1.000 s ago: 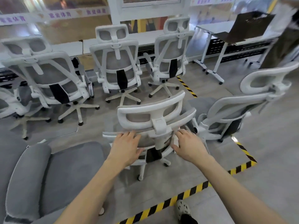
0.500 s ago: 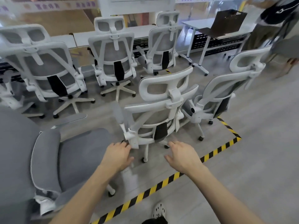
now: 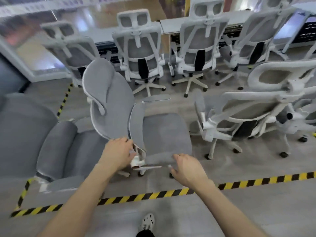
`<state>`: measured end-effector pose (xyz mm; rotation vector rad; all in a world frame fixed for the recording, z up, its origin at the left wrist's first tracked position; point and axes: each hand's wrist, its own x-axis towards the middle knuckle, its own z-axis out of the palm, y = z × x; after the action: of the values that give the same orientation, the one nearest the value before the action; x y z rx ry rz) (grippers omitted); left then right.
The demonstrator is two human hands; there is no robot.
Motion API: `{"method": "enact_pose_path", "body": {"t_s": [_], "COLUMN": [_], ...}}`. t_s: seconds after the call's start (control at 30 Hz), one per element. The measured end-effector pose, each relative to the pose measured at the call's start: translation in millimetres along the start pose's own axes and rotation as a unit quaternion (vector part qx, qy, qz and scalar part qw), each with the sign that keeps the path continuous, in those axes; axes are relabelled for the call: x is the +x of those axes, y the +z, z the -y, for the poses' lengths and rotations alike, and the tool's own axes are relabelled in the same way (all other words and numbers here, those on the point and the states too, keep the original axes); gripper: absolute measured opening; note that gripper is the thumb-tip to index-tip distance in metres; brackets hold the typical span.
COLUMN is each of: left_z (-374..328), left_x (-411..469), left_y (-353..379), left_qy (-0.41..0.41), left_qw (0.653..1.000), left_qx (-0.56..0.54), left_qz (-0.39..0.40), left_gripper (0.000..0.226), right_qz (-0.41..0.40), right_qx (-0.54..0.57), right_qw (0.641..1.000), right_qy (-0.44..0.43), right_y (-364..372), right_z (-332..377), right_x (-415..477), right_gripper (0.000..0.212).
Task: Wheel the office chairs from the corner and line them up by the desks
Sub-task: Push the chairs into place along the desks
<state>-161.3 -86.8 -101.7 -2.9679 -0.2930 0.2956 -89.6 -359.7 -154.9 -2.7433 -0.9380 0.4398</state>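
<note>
A grey chair [image 3: 56, 147] sits at the left edge. At frame centre stands the grey office chair [image 3: 164, 132]. The left hand [image 3: 118, 153] rests on its backrest base, fingers loosely curled; a firm grip cannot be confirmed. The right hand [image 3: 187, 167] hovers half open near the seat's front edge, holding nothing. A white-framed chair [image 3: 248, 113] stands right; the desks [image 3: 172, 23] run along the top.

Striped floor tape [image 3: 147, 195], white clog [image 3: 148, 221].
</note>
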Motion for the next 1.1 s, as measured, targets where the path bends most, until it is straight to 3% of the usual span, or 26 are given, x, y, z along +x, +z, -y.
{"method": "enact_pose_path", "body": {"t_s": [0.37,0.6,0.77,0.9,1.03,1.1], "left_z": [267.3,431.4,503.1,547.4,603.1,632.3], "left_x": [-17.4,-61.4,-87.7,-108.5,-119.9,-120.8], "left_y": [37.8,64.3,77.1,71.2,63.5,57.9], "left_qy": [-0.052,-0.132,-0.201,-0.223,-0.201,-0.157], "left_qw": [0.998,0.991,0.979,0.973,0.973,0.979], "left_qx": [-0.015,-0.014,-0.023,-0.022,-0.014,-0.022], "left_qz": [-0.004,-0.004,0.004,-0.049,-0.114,-0.131], "left_gripper": [0.055,0.048,0.048,0.041,0.033,0.044], "right_qz": [0.016,0.052,0.094,0.111,0.121,0.123], "right_qx": [-0.034,-0.027,-0.046,-0.052,-0.046,-0.041], "right_qw": [0.994,0.987,0.974,0.96,0.949,0.946], "right_qy": [-0.102,-0.153,-0.201,-0.251,-0.288,-0.297], "right_y": [30.3,54.4,76.9,94.2,105.7,113.0], "right_z": [258.3,400.4,454.6,496.4,552.4,578.4], "right_x": [147.2,226.9,261.5,280.0,291.9,299.0], "right_gripper": [0.034,0.035,0.04,0.041,0.044,0.047]}}
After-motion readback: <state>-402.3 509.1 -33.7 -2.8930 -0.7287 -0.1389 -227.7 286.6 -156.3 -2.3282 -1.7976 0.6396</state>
